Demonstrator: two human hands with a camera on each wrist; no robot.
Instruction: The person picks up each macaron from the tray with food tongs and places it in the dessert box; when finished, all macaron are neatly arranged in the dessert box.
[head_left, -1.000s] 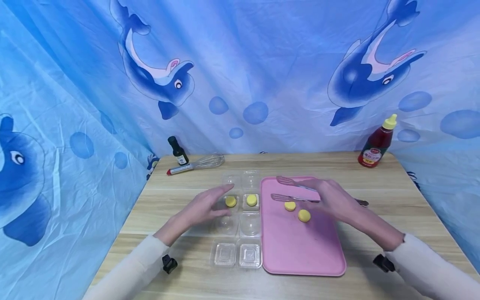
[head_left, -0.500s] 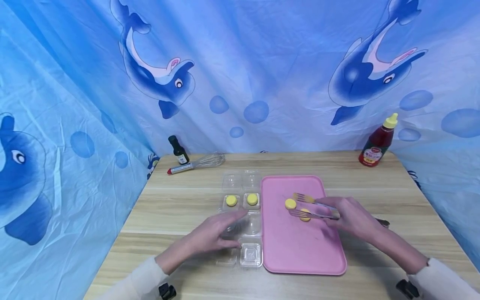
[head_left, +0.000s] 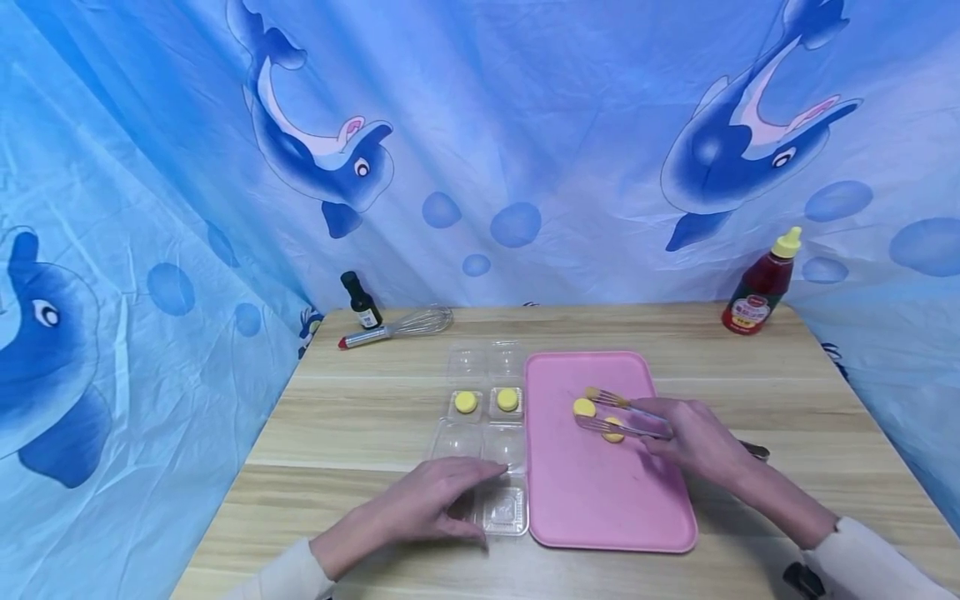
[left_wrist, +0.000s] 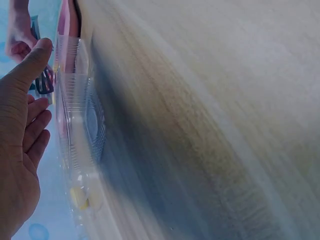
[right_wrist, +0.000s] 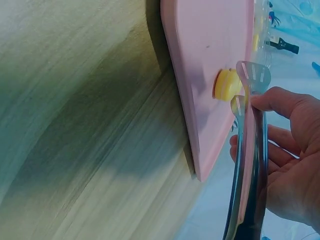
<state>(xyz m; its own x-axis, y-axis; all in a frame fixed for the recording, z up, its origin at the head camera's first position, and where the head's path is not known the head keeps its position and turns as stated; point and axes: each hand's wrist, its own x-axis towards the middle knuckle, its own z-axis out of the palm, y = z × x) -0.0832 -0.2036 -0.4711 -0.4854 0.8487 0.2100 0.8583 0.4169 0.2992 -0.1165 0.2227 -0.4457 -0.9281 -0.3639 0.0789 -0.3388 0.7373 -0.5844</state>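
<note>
My right hand grips metal tongs with slotted heads. The tongs' arms stand apart above the pink tray. Two small round yellow macarons lie on that tray: a left macaron and a right macaron, the latter partly covered by a tong arm in the head view. Fingers spread and relaxed, my left hand is over the near clear plastic boxes and hides part of them; whether it touches them I cannot tell. Each of two farther boxes holds a macaron: one left, one right.
Clear lids lie folded back behind the filled boxes. At the back left are a whisk and a small dark bottle. A red sauce bottle stands at the back right, near the curtain.
My left hand has come back from the filled boxes towards the near ones. The right hand with the tongs has moved nearer to me and rightward, over the tray's macarons.
</note>
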